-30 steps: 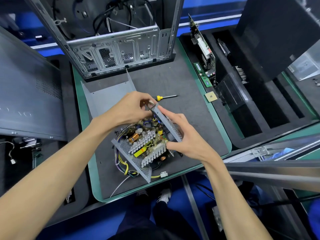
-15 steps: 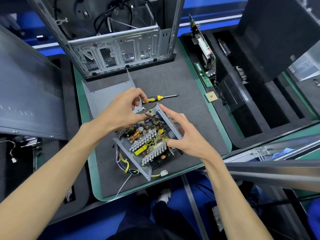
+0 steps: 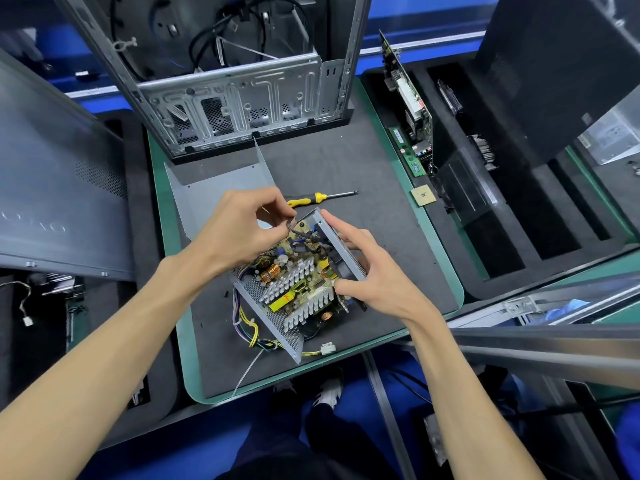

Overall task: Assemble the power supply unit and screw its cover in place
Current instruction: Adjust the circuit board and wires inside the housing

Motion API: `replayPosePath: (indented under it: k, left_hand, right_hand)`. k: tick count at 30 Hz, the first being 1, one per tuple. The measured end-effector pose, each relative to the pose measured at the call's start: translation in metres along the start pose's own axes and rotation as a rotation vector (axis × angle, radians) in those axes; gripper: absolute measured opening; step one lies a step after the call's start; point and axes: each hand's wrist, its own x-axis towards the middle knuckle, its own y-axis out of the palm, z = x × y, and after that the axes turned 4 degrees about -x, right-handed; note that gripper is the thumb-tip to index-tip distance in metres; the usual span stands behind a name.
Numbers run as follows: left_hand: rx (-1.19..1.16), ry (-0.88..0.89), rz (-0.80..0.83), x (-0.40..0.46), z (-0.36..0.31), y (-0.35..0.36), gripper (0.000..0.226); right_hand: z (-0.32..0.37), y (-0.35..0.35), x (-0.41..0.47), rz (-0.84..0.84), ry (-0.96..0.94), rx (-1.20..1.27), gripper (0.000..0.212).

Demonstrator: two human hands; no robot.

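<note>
The open power supply unit [image 3: 298, 292] lies on the dark mat, its circuit board with heat sinks and copper coils exposed and coloured wires trailing at its left. My right hand [image 3: 374, 275] grips its right metal side wall. My left hand [image 3: 242, 226] pinches a dark cable [image 3: 299, 232] at the unit's far corner. The bent grey metal cover [image 3: 214, 192] lies flat behind my left hand. A yellow-handled screwdriver [image 3: 318, 198] rests on the mat just beyond the unit.
An empty computer case [image 3: 239, 98] stands at the back of the mat [image 3: 381, 237]. A grey side panel [image 3: 59, 188] leans at left. Foam trays [image 3: 519, 220] with circuit boards and a CPU chip [image 3: 423, 195] sit at right. A metal rail [image 3: 540, 344] crosses at lower right.
My left hand has lifted off the unit's far corner and now pinches a dark cable there. The right hand keeps its grip on the side wall.
</note>
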Motion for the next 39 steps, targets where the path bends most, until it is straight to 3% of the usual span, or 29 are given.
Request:
replayPosePath:
  k: [9, 13, 17, 22, 27, 39]
  left_hand:
    - [-0.237, -0.094, -0.137, -0.008, 0.002, 0.015, 0.011]
    - [-0.273, -0.108, -0.097, -0.008, 0.004, 0.015, 0.008]
    - [-0.102, -0.05, -0.009, -0.003, 0.006, 0.011, 0.012]
    - [-0.063, -0.161, 0.095, 0.001, 0.009, 0.008, 0.024]
    - [-0.089, -0.194, 0.111, 0.004, 0.008, 0.007, 0.033]
    - [-0.133, -0.203, 0.163, 0.006, 0.012, 0.007, 0.032]
  right_hand:
    - [-0.001, 0.0, 0.001, 0.007, 0.006, -0.011, 0.094]
    - [0.0, 0.0, 0.002, 0.008, 0.006, -0.011, 0.094]
    - [-0.001, 0.0, 0.002, 0.01, 0.01, -0.007, 0.094]
    - [-0.001, 0.0, 0.001, 0.004, 0.009, -0.007, 0.094]
    - [0.002, 0.0, -0.001, -0.011, -0.003, -0.008, 0.094]
    - [0.012, 0.005, 0.001, -0.002, -0.038, 0.001, 0.097]
